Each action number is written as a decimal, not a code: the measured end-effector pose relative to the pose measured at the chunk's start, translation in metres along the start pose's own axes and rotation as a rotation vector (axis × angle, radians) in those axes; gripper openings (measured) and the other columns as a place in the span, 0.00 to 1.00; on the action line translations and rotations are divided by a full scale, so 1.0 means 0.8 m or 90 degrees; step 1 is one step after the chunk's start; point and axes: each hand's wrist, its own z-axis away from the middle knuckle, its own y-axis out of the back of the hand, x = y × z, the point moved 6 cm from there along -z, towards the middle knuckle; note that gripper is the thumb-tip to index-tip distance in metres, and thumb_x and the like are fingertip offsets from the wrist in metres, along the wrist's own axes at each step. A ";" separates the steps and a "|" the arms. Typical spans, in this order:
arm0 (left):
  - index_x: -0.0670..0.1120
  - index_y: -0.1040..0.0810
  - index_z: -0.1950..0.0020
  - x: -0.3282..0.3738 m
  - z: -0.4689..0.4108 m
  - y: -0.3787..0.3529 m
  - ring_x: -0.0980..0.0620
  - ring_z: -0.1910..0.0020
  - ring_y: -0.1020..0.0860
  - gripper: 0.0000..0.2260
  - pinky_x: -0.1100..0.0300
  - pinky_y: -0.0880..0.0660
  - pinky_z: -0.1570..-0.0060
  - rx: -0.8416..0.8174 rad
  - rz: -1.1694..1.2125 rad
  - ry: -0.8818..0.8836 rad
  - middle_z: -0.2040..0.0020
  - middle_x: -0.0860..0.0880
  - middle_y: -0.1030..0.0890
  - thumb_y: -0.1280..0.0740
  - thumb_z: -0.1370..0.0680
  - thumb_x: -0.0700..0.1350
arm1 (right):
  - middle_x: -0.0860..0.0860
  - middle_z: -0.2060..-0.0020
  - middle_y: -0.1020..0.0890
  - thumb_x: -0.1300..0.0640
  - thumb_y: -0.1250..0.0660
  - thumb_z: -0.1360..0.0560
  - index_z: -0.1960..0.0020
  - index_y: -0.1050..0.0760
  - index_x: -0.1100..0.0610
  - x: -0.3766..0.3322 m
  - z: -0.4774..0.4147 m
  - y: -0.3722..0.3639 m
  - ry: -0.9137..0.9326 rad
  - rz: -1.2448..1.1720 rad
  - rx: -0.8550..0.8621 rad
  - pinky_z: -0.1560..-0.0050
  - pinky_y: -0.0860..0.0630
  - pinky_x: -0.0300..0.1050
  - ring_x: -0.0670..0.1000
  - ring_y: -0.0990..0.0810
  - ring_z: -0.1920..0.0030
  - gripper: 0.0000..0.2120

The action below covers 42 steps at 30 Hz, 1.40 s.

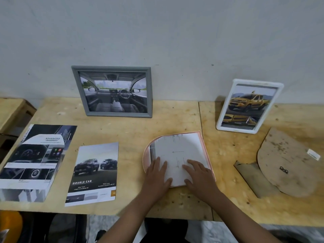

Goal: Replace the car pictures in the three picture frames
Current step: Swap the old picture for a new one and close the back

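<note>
A pink arch-shaped frame (205, 151) lies face down on the wooden table (133, 130). On it rests a white sheet (177, 149), blank side up. My left hand (157, 176) and my right hand (198, 174) press flat on that sheet, fingers spread. A grey frame (112, 91) with a car-interior picture leans on the wall behind. A white frame (249, 106) with a yellow pickup picture stands at the right. Two loose car pictures lie at the left: a "Double Cab" sheet (94, 172) and an "Advanced" sheet (35, 160).
The arch-shaped brown backing board (284, 162) with its stand flap lies at the far right of the table. The table's front edge runs just below my wrists. A lower wooden surface (12, 109) sits at the far left.
</note>
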 end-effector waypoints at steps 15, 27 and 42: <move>0.49 0.48 0.25 0.090 -0.034 0.013 0.51 0.24 0.50 0.25 0.55 0.53 0.25 0.015 0.067 0.056 0.22 0.50 0.51 0.50 0.19 0.57 | 0.48 0.36 0.29 0.57 0.37 0.25 0.43 0.23 0.53 0.095 0.019 0.047 -0.026 -0.249 0.119 0.39 0.33 0.39 0.46 0.30 0.37 0.11; 0.45 0.31 0.33 0.345 -0.114 -0.047 0.49 0.38 0.27 0.18 0.55 0.30 0.39 -0.037 0.364 0.030 0.35 0.46 0.27 0.39 0.21 0.49 | 0.58 0.51 0.24 0.63 0.36 0.27 0.49 0.27 0.63 0.457 0.166 0.122 -0.626 -0.508 0.314 0.55 0.29 0.46 0.61 0.24 0.49 0.07; 0.52 0.34 0.40 0.465 -0.142 -0.065 0.54 0.48 0.26 0.22 0.64 0.25 0.60 -0.121 0.566 -0.097 0.45 0.52 0.26 0.30 0.28 0.39 | 0.53 0.63 0.24 0.65 0.32 0.28 0.51 0.25 0.61 0.448 0.192 0.085 -0.573 -1.021 0.114 0.70 0.35 0.41 0.49 0.31 0.68 0.06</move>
